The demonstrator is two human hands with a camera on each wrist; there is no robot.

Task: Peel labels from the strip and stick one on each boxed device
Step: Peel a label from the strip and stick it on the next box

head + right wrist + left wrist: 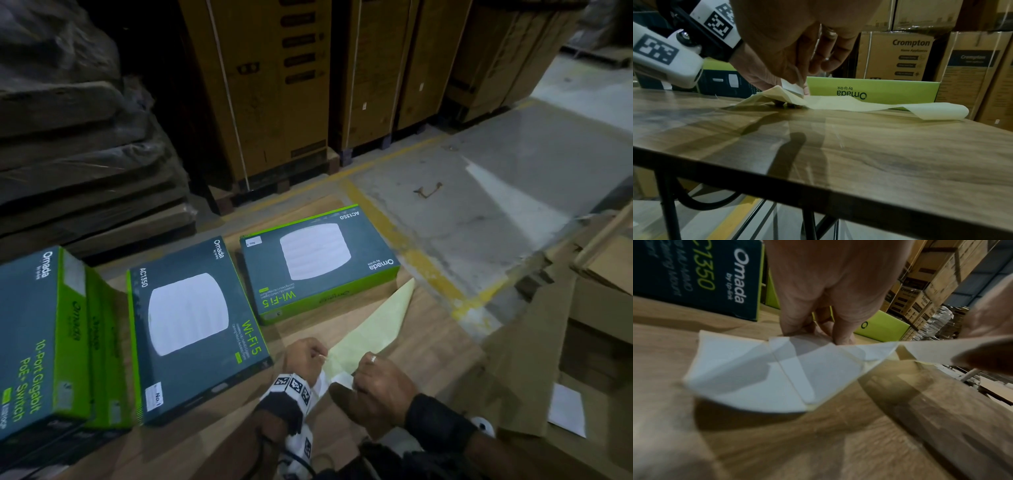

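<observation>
Low in the head view my left hand (310, 356) pinches the pale yellow label strip (380, 322), which runs up and right across the wooden table (431, 346). The left wrist view shows white labels (756, 369) on its near end below the pinching fingers (840, 332). My right hand (795, 82) pinches the corner of a white label (792, 87) lifted off the strip (849, 104). Two Wi-Fi 5 boxes lie flat: the middle one (191, 329) bears a white label (154, 399), and so does the far one (318, 263), at its corner (253, 241).
A stack of green and grey switch boxes (37, 342) stands at the table's left. Tall brown cartons (274, 89) line the back. Flattened cardboard (548, 342) and a white sheet (567, 414) lie at the right, beyond the table edge. A concrete floor with a yellow line (421, 260) lies below.
</observation>
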